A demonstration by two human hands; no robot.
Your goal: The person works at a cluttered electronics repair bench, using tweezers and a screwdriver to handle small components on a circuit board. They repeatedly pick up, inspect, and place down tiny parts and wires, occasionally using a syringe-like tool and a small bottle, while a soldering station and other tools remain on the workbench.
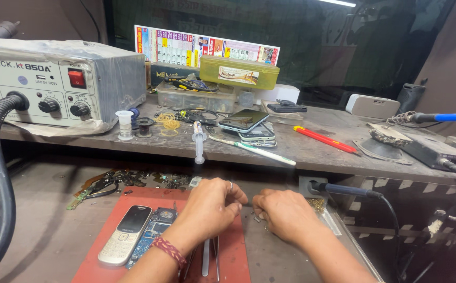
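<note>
Both hands curled, left [209, 205] & right [283, 212], grip contents hidden, over red mat [238, 251].

On the work mat [238, 251] a keypad phone [125, 234] lies left of a bare circuit board [152, 236], both left of the hands; behind, a shelf [312, 147] carries a hot-air station [55, 84] at left, stacked smartphones [249, 126] mid-shelf.

A phone repair workshop: a hot-air rework station [55, 86] stands far left on a worn shelf [317, 149], with stacked phones [246, 126], a syringe [199, 141] and parts boxes [238, 72]; a soldering iron [343, 189] lies right, an opened phone [152, 233] near left.
</note>
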